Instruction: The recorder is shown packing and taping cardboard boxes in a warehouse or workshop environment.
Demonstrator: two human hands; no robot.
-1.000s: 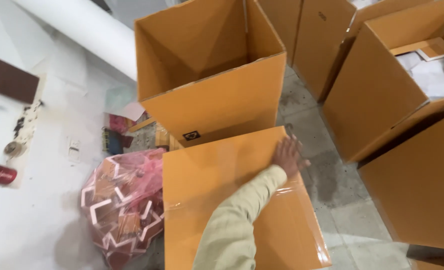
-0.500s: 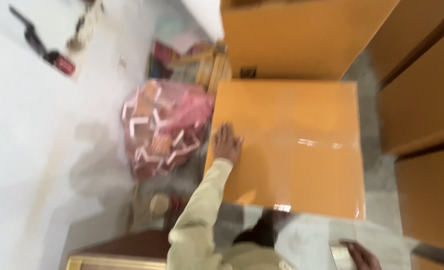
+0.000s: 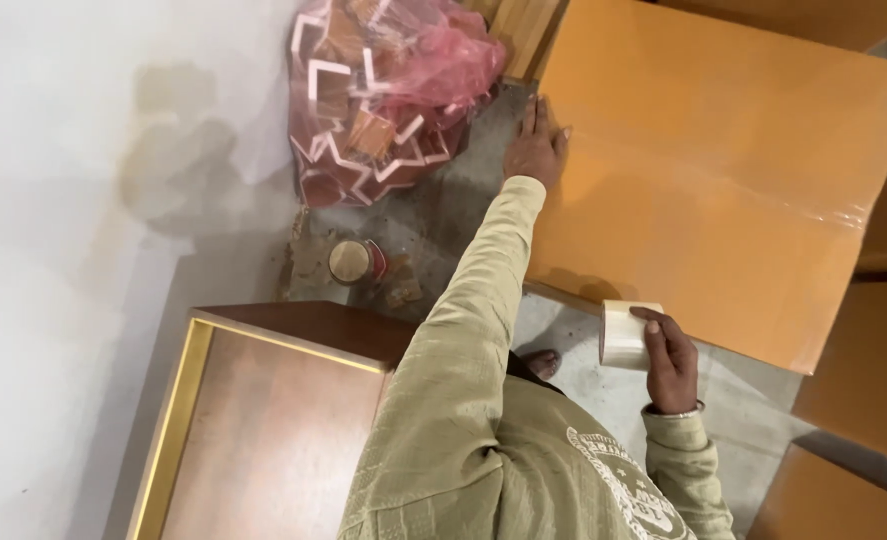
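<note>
while the right hand [image 3: 672,360] grips a translucent tape roll [image 3: 626,335] at the near edge of the smooth orange cardboard box [image 3: 724,170], the left hand [image 3: 534,150] lies flat, fingers spread, on its left edge. a crinkled pink plastic bag [image 3: 389,90] sits just beside it.

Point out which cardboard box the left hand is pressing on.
The large closed box with its taped top; the left hand lies flat at its corner. The other boxes stand untouched.

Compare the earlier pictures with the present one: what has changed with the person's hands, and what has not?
The left hand slid from the closed orange box's top to its left edge. The right hand came forward to the near edge, gripping a roll of clear tape. Box shut and pink bag beside it unchanged.
</note>
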